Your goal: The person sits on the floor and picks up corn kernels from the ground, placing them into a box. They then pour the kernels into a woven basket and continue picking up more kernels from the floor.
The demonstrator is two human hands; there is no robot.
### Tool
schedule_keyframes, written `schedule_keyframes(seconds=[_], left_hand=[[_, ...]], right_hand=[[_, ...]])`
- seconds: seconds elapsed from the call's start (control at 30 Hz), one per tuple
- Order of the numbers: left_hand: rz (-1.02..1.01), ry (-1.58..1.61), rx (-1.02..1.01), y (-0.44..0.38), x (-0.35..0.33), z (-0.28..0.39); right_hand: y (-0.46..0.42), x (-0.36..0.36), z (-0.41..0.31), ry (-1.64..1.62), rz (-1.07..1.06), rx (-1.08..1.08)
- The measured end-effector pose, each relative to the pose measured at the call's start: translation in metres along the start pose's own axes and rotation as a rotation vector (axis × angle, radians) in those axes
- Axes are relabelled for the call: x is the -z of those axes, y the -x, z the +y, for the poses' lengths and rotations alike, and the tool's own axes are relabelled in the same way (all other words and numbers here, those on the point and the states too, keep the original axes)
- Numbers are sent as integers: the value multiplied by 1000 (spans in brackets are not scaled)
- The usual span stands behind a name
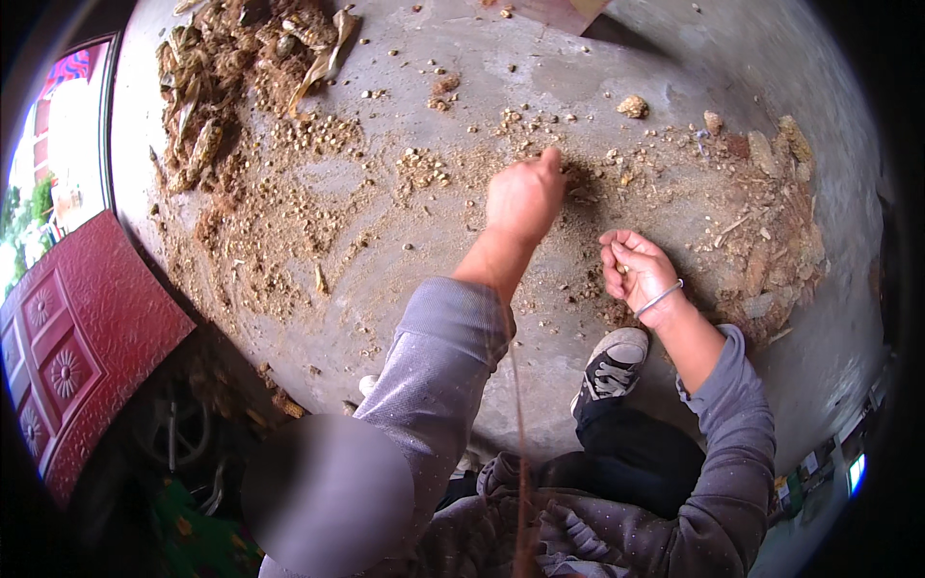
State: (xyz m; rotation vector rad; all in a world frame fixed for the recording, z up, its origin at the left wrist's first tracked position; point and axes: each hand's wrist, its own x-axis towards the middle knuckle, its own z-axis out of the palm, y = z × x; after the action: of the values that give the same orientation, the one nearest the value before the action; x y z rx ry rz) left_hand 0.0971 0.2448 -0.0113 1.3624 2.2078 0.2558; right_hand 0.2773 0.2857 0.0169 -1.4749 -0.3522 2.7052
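Note:
My left hand point(526, 193) is curled into a fist above the concrete floor point(462, 311), its back towards me and its fingers hidden beneath. A dark brown clump point(579, 182), perhaps corn silk, lies right beside the fist; whether I grip it cannot be told. Lower and to the right, my right hand point(637, 273) has its palm turned partly up and its fingers curled, with a pale corn kernel point(623, 269) visible in them. A metal bangle point(657, 299) circles that wrist. Loose corn kernels point(420, 167) and fine chaff are scattered around both hands.
A heap of corn cobs, husks and silk point(217, 94) lies at upper left. Cobs and debris point(766, 231) form a strip on the right. My shoe point(613, 365) stands below my right hand. A red door panel point(101, 347) is at left; a box-like object point(567, 11) sits at the top.

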Motion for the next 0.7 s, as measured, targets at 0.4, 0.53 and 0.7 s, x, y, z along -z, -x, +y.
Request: schedule_keyframes(seconds=[0.4, 0.53, 0.7], left_hand=[[121, 99, 52, 10, 1, -1], [32, -30, 59, -4, -7, 12], [-45, -84, 103, -5, -13, 3]], right_hand=[[-10, 13, -3, -28, -28, 90], [-5, 5, -8, -38, -36, 91], [-6, 3, -14, -89, -72, 87]])
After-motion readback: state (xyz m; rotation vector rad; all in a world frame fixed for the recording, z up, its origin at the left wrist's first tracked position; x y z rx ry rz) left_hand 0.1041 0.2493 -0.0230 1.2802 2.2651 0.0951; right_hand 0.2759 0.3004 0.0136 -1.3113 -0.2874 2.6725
